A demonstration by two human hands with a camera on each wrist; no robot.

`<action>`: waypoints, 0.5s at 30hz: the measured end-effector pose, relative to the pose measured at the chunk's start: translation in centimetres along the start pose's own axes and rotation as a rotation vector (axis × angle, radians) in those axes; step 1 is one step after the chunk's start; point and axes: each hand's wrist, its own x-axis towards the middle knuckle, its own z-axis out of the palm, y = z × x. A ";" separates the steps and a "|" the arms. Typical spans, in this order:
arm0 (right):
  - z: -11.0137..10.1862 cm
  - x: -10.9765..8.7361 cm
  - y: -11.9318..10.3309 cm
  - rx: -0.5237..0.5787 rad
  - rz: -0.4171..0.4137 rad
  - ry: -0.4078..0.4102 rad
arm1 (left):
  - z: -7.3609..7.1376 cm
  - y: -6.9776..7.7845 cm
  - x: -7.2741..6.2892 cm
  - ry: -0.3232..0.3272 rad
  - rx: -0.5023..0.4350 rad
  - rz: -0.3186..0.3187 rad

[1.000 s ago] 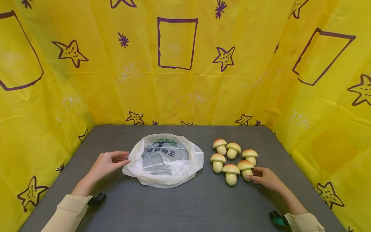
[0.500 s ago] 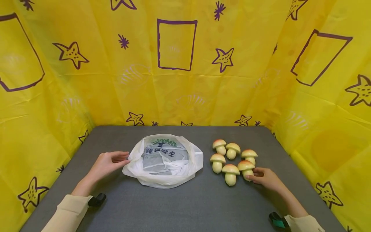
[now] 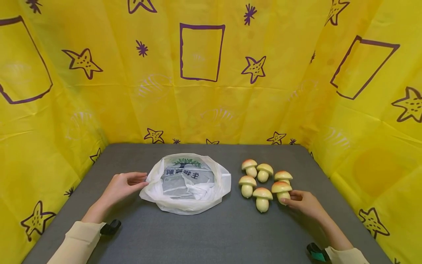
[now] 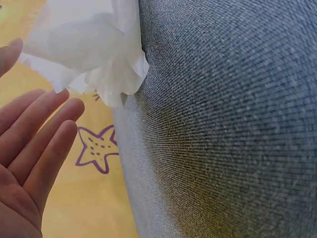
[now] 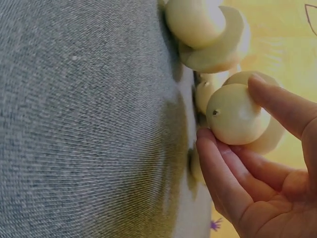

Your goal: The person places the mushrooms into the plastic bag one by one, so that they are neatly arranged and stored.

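A toy mushroom [image 3: 281,187] with a red-tinged cap and pale stem is gripped by my right hand [image 3: 304,204], thumb on one side of the stem and fingers on the other. In the right wrist view the stem's round end [image 5: 235,116] faces the camera. Several similar mushrooms [image 3: 262,200] lie close by on its left and behind it. A white plastic bag [image 3: 184,207] with a green tree print lies with its mouth spread wide. At its left edge rests my left hand [image 3: 120,187], fingers nearly straight and thumb apart from them, fingertips by the plastic.
Both hands work over a dark grey tabletop [image 3: 197,238]. Yellow cloth [image 3: 204,110] with purple starfish drawings walls in the back and both sides. A strip of tabletop separates the bag from the mushrooms.
My right hand has raised the gripped mushroom slightly, and its cap now covers more of the stem behind it. The left hand and the bag stay where they were.
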 end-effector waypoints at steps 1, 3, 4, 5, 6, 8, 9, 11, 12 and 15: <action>0.0 -0.1 -0.1 0.008 0.001 0.000 | 0.0 0.0 0.0 -0.001 0.001 0.001; -0.1 -0.2 -0.3 0.021 -0.005 -0.001 | 0.0 0.0 0.0 0.000 0.001 0.004; -0.1 -0.2 -0.4 0.031 -0.004 -0.001 | 0.0 0.0 0.0 0.000 0.000 0.005; -0.2 -0.3 -0.5 0.035 -0.005 -0.001 | 0.0 0.0 0.0 0.002 0.000 0.007; -0.2 -0.3 -0.5 0.043 -0.001 0.002 | 0.1 0.0 0.0 0.001 -0.001 0.008; -0.3 -0.3 -0.7 0.052 -0.003 0.001 | 0.1 0.0 0.0 0.000 -0.002 0.009; -0.3 -0.3 -0.7 0.056 -0.001 0.002 | 0.1 0.0 0.0 0.000 -0.006 0.005; -0.3 -0.3 -0.8 0.063 0.002 0.004 | 0.1 0.0 0.1 0.001 -0.011 -0.001; -0.4 -0.3 -0.8 0.064 -0.001 0.004 | 0.0 0.0 0.1 0.000 -0.011 0.000; -0.5 -0.4 -1.0 0.069 -0.006 0.002 | 0.1 0.0 0.1 0.006 -0.014 -0.002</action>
